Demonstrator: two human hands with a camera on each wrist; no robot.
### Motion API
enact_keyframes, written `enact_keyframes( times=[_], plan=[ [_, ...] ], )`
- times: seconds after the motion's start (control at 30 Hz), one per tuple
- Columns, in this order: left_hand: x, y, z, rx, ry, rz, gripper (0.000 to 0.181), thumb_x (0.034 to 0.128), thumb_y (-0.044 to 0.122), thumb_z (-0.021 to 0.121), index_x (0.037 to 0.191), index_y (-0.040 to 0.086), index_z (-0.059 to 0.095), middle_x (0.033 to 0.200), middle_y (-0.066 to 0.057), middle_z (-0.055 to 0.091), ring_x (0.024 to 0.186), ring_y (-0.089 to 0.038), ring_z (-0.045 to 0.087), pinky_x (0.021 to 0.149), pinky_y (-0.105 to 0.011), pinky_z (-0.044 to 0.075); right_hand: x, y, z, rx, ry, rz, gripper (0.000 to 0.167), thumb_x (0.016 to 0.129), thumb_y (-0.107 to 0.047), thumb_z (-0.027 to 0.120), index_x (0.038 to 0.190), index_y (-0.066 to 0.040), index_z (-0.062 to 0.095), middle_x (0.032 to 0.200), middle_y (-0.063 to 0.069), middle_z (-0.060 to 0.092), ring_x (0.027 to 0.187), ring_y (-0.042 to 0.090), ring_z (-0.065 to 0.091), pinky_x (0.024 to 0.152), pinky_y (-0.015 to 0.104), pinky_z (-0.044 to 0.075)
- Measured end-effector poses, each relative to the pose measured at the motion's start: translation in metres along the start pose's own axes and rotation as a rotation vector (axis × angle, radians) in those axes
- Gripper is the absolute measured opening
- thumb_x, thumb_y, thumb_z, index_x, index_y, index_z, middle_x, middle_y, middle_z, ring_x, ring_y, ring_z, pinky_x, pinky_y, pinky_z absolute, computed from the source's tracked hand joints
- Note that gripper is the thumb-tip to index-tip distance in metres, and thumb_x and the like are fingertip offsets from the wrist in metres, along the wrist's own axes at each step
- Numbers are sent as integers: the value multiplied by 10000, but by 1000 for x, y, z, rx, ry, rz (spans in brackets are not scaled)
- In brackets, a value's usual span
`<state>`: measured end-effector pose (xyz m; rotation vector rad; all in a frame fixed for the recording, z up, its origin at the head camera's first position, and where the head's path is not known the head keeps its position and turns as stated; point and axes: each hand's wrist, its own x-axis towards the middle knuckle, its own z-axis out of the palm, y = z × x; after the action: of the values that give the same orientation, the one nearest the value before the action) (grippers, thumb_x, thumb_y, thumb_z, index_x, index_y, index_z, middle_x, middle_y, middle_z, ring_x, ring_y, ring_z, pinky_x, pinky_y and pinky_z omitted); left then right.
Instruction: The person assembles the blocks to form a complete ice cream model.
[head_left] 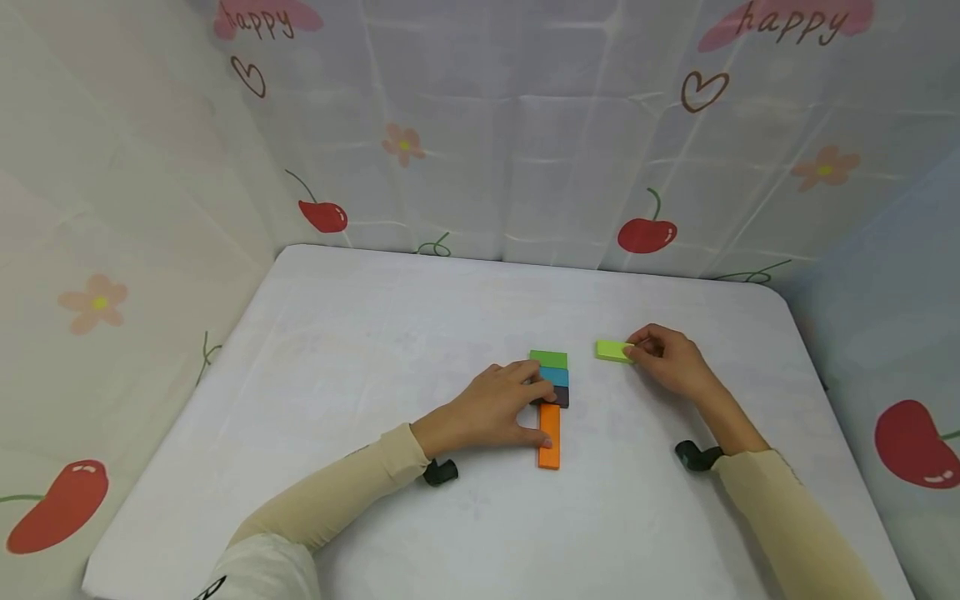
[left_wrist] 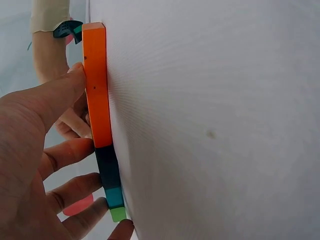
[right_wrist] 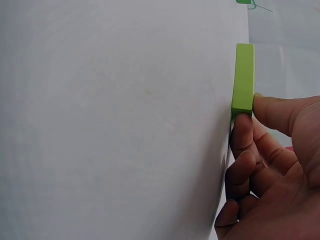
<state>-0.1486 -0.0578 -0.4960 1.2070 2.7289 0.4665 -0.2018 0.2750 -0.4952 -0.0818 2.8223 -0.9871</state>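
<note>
My right hand [head_left: 671, 363] pinches the end of a lime-green block [right_wrist: 244, 80] between thumb and fingers, just right of a row of blocks. Three blocks lie crosswise side by side: a green block [head_left: 549, 359] farthest away, then a blue block [head_left: 556, 377] and a dark block [head_left: 562, 398]. An orange block [head_left: 550, 454] runs lengthwise from the dark one toward me. Across the row rests my left hand [head_left: 491, 408], thumb at the orange block and spread fingers touching the others. Its fingers partly cover the blue and dark blocks.
A white cloth-covered table [head_left: 375, 333] lies under everything. Behind and beside it hang patterned curtains [head_left: 502, 142] with cherries and flowers. Black wrist devices show at the left wrist [head_left: 441, 472] and right wrist [head_left: 697, 456].
</note>
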Motion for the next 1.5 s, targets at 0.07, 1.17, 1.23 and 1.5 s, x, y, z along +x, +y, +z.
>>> enact_keyframes(
  times=[0.07, 1.17, 1.23, 1.5],
  plan=[
    [0, 0, 0, 0, -2, 1, 599, 889, 733, 750, 1325, 331, 669, 1228, 104, 512, 1203, -64, 524, 967, -348, 465, 1, -3, 1, -1, -4, 0, 332, 1053, -289, 695, 1243, -17, 688, 1025, 147, 700, 912, 239, 577, 762, 302, 471],
    [1, 0, 1, -8, -6, -8, 595, 885, 740, 748, 1317, 339, 665, 1258, 98, 507, 1237, -76, 517, 980, -365, 473, 25, -28, 21, 37, -41, -31, 278, 1051, -279, 686, 1199, -45, 694, 1027, 149, 717, 905, 255, 592, 764, 305, 481],
    [1, 0, 1, -8, -7, -8, 594, 886, 743, 745, 1316, 341, 664, 1260, 98, 508, 1241, -79, 515, 980, -369, 475, 27, -30, 23, 35, -41, -36, 277, 1050, -288, 688, 1193, -52, 699, 1017, 143, 721, 897, 249, 592, 762, 302, 478],
    [0, -1, 0, -9, 2, -13, 587, 877, 750, 748, 1295, 345, 669, 1259, 104, 512, 1236, -73, 516, 957, -365, 470, 33, -35, 30, 29, -41, -55, 260, 1043, -281, 697, 1175, -58, 705, 978, 117, 696, 873, 238, 572, 745, 308, 457]
  ],
)
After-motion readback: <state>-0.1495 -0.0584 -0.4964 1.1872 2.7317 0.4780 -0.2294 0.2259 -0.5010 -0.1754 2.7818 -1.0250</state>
